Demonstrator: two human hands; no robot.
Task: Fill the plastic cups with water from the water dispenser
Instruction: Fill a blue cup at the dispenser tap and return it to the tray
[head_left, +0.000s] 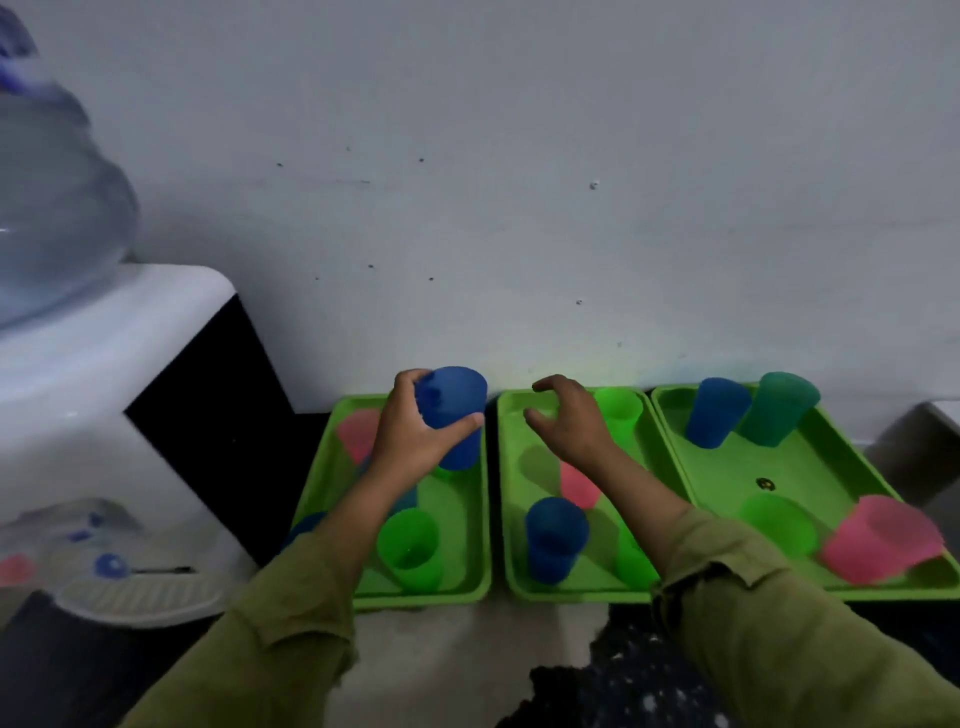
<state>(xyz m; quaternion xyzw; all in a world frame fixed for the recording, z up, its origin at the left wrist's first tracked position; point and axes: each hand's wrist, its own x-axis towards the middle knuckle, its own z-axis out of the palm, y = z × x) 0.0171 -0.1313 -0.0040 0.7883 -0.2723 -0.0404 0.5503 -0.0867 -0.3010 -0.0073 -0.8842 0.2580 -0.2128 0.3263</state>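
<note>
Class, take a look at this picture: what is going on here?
A person's left hand grips a blue cup, held above the left green tray. The right hand is open and holds nothing, over the middle tray. More coloured cups stand in these trays and in a third tray on the right. The water dispenser stands to the left; the held cup is not yet at it.

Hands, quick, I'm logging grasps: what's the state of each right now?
Left hand: grips a blue cup.
Right hand: open, fingers loosely curled, holding nothing.
</note>
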